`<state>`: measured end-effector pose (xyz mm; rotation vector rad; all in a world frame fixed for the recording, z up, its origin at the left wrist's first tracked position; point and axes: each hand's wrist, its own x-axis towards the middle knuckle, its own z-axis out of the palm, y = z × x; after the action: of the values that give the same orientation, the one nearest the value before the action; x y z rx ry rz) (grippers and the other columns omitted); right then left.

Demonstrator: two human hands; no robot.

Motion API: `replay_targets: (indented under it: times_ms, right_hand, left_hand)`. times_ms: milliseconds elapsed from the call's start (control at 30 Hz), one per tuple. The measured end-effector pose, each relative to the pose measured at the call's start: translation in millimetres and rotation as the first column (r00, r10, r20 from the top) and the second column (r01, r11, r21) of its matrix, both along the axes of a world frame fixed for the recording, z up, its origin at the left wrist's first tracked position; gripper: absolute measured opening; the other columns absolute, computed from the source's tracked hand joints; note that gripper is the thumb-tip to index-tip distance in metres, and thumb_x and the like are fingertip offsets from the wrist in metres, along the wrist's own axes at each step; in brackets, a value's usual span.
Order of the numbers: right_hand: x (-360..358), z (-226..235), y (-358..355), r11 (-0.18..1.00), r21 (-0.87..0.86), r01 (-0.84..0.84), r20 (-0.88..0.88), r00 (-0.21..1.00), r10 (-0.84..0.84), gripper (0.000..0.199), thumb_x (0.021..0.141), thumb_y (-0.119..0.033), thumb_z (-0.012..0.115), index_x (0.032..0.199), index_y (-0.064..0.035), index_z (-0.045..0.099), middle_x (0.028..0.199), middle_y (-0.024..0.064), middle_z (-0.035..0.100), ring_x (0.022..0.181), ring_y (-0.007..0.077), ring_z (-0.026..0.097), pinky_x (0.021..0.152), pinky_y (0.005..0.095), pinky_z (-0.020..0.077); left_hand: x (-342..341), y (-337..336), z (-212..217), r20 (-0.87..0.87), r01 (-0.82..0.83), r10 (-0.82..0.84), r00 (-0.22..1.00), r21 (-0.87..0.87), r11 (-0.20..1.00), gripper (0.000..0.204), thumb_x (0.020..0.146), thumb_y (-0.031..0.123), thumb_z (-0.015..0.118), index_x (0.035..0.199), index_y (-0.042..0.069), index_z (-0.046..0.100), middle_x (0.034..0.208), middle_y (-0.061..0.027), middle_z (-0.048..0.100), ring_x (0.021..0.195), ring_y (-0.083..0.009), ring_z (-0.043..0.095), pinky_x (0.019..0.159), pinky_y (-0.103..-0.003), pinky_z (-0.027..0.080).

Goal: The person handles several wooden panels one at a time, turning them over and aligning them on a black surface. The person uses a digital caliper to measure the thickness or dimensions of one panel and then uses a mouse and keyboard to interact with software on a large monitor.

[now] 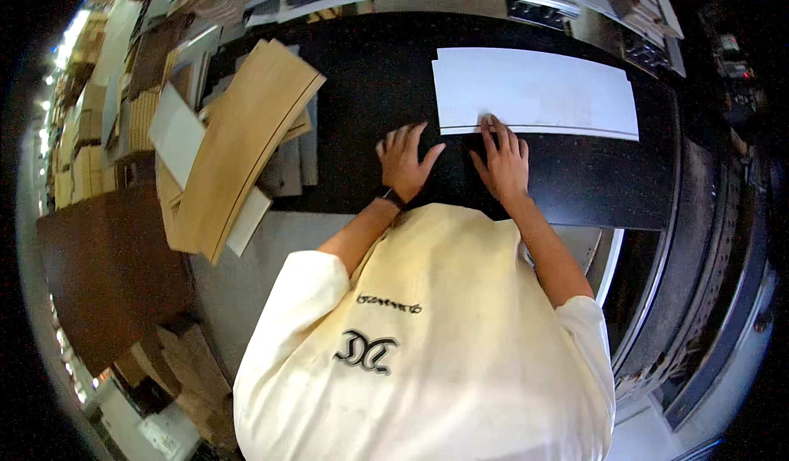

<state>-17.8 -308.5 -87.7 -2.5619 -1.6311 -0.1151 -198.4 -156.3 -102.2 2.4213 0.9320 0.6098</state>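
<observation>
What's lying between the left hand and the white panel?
Nothing: the head view shows only bare black tabletop between the left hand and the white panel.

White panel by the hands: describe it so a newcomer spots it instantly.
Start at the black worktop. On its far right part lies a flat white rectangular panel, its near edge under the right hand fingertips. Unlike the tan wood-grain boards stacked left, it is plain white.
</observation>
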Motion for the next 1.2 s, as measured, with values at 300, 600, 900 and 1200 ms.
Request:
replay_targets:
  times_ms: [300, 600, 900, 1200]
  right_hand:
    - [-41, 12, 13, 0.962, 0.124, -0.242, -0.181, 0.948, 0.262, 0.070, 0.094, -0.033, 0.073, 0.158, -0.0200, 0.048, 0.158, 0.0109, 0.047, 0.135, 0.0384, 0.050, 0.110, 0.0540, 0.0416]
    - [143, -70, -171, 0.528, 0.323, 0.786, -0.030, 0.566, -0.824, 0.092, 0.081, -0.071, 0.078, 0.150, -0.0155, 0.054, 0.155, 0.0275, 0.046, 0.142, 0.0462, 0.045, 0.111, 0.0618, 0.0406]
    - [185, -53, -210, 0.627, 0.376, 0.683, -0.313, 0.730, -0.607, 0.090, 0.078, -0.054, 0.090, 0.130, 0.0139, 0.063, 0.132, 0.0338, 0.064, 0.128, 0.0438, 0.059, 0.110, 0.0528, 0.0466]
    - [200, -52, -226, 0.613, 0.291, 0.735, -0.327, 0.678, -0.658, 0.086, 0.079, -0.049, 0.092, 0.129, 0.0148, 0.065, 0.127, 0.0315, 0.068, 0.120, 0.0381, 0.065, 0.106, 0.0448, 0.0506]
  left_hand:
    - [-47, -6, -22, -0.054, -0.372, 0.371, 0.927, -0.016, 0.928, 0.030, 0.090, 0.035, 0.080, 0.116, 0.022, 0.073, 0.118, -0.0020, 0.070, 0.114, -0.0293, 0.059, 0.098, -0.054, 0.036]
    - [-61, 9, -24, 0.032, -0.390, 0.390, 0.920, 0.000, 0.921, 0.029, 0.083, 0.040, 0.084, 0.102, 0.020, 0.074, 0.109, 0.0008, 0.072, 0.110, -0.0291, 0.061, 0.094, -0.054, 0.037]
    - [-61, 12, -17, 0.050, -0.305, 0.307, 0.950, -0.056, 0.951, 0.028, 0.081, 0.033, 0.087, 0.102, 0.020, 0.074, 0.105, 0.0002, 0.071, 0.107, -0.0279, 0.060, 0.097, -0.051, 0.037]
    - [-62, 11, -30, 0.028, -0.305, 0.305, 0.952, -0.013, 0.952, 0.030, 0.082, 0.043, 0.084, 0.102, 0.022, 0.076, 0.111, -0.0005, 0.071, 0.110, -0.0282, 0.060, 0.096, -0.051, 0.036]
